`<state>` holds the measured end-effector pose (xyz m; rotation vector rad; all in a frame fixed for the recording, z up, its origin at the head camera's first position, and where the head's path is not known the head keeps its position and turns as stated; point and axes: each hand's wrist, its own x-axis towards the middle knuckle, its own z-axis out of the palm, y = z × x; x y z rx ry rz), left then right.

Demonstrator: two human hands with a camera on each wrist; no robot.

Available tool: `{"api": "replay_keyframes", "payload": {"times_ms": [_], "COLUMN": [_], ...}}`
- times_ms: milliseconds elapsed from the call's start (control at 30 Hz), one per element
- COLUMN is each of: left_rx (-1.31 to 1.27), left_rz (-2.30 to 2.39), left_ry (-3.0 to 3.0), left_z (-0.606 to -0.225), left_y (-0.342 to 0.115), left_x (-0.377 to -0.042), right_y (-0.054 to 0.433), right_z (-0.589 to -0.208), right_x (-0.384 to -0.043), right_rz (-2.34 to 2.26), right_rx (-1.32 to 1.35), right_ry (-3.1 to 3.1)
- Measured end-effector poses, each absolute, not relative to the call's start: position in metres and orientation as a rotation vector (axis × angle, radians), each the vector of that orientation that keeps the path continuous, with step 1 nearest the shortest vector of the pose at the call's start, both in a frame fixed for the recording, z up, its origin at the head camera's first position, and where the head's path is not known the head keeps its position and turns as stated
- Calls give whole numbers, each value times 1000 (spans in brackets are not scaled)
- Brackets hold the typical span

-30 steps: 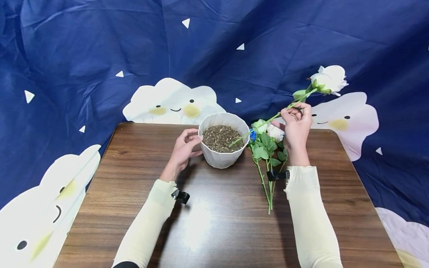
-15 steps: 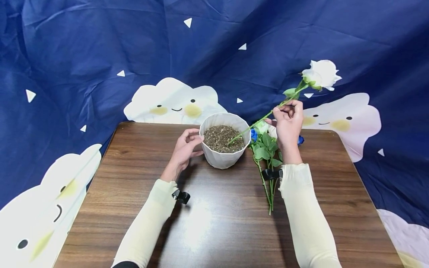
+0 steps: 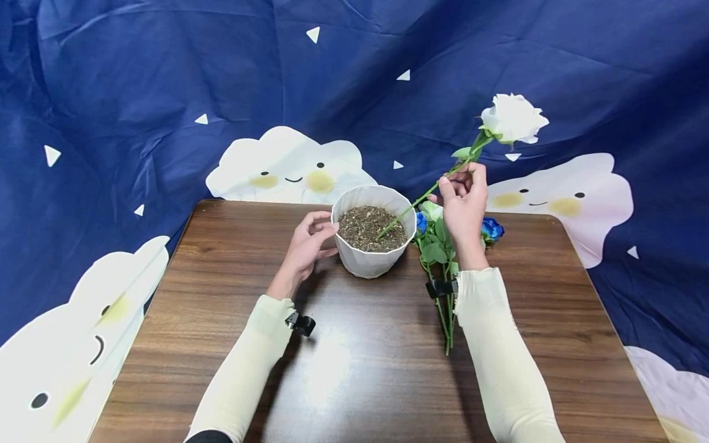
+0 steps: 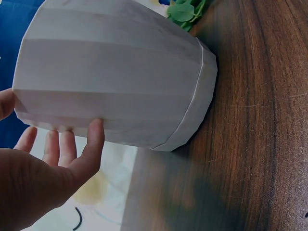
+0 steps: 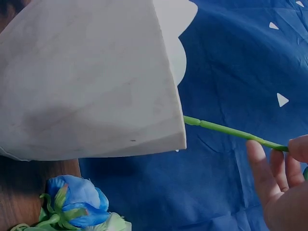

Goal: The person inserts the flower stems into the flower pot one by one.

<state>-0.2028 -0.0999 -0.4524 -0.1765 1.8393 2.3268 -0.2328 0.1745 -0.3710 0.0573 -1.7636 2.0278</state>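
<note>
A white faceted flower pot (image 3: 368,264) filled with brown soil (image 3: 362,227) stands on the wooden table. My left hand (image 3: 307,246) rests at its left side, thumb at the rim and the other fingers, loosely bent, against the outer wall (image 4: 110,72). My right hand (image 3: 464,203) pinches the green stem (image 5: 226,130) of a white rose (image 3: 514,119) above the pot's right rim. The stem slants down over that rim, its lower end at the soil. The bloom leans up to the right, beyond the hand.
Right of the pot, several roses lie with stems (image 3: 447,332) toward the front, partly under my right forearm. Blue blooms (image 3: 492,229) and a pale green one (image 3: 432,211) show. A blue cloth (image 3: 166,61) with white clouds hangs behind the table (image 3: 354,369).
My right hand has moved left toward the pot with the white rose, whose stem stands somewhat steeper. A blue rose at right has come into view. The left hand stays at the pot.
</note>
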Motion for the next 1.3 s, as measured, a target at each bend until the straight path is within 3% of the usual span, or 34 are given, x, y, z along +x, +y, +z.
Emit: {"api": "replay_keyframes", "payload": {"times_ms": [1300], "left_rx": [-157], "left_rz": [2349], "left_ry": [1831], "left_z": [-455], "left_y": [-98], "left_x": [-202], "right_y": [138], "right_z": [-382], "right_x": [-245], "right_rz": [1817], "right_rx": [377], "right_ry": [-2057]}}
